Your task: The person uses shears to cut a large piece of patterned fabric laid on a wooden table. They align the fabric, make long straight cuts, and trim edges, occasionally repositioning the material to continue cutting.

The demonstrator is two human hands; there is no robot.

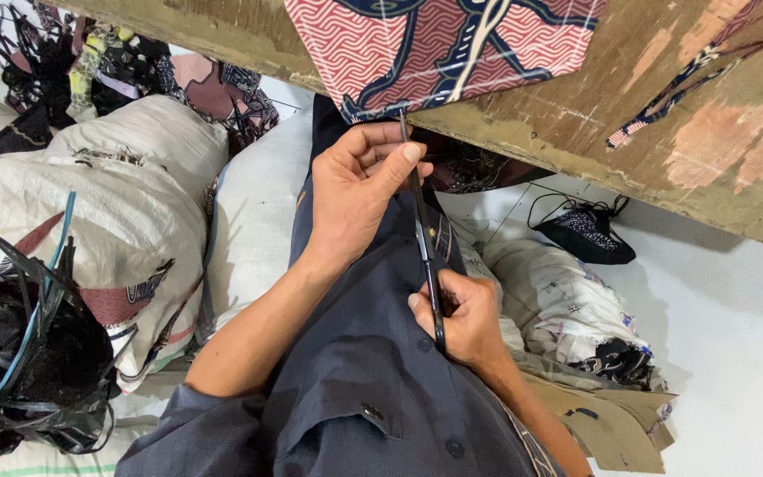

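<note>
A red patterned cloth [434, 49] with dark blue and cream lines lies on a worn wooden table [664, 115], its corner hanging over the near edge. My left hand [355, 190] pinches a thin thread or strip at that edge, fingers closed on it. My right hand [465, 318] grips the handles of black scissors [426, 256], whose blades point up toward the cloth's corner. Both hands sit over my lap, clothed in dark blue.
Large white sacks [117, 203] lie at my left, with a black plastic bag [28, 353] of strips in front. Fabric scraps [90, 62] pile at the back left. A dark cloth piece [586, 234] and a scrap-filled bag [567, 305] sit on the white floor at right.
</note>
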